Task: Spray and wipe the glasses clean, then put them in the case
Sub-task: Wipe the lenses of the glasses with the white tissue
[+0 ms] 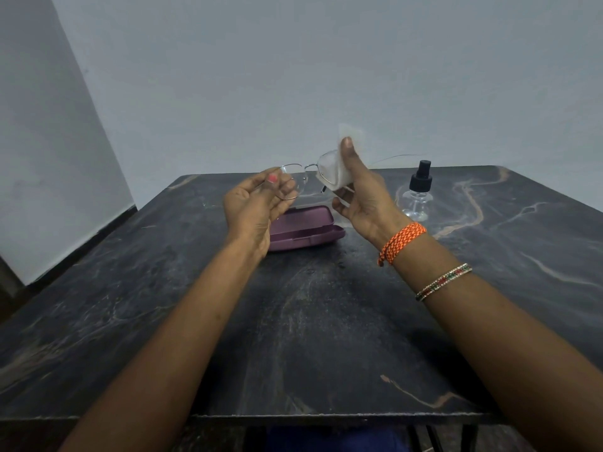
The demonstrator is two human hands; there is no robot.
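Note:
Thin metal-framed glasses [308, 172] are held up in the air above the table. My left hand [257, 199] pinches the left lens rim between thumb and fingers. My right hand [360, 194] holds a white cloth [341, 164] wrapped over the right lens, with the thumb pressing on the near side of it. One temple arm sticks out to the right past the cloth. Below the hands, a purple glasses case [308, 228] lies on the table, partly hidden by my left hand.
A small clear spray bottle [417, 194] with a black nozzle stands to the right of the case. The dark marbled table [293, 321] runs from the wall to a front edge near my body. Grey walls close the back and left.

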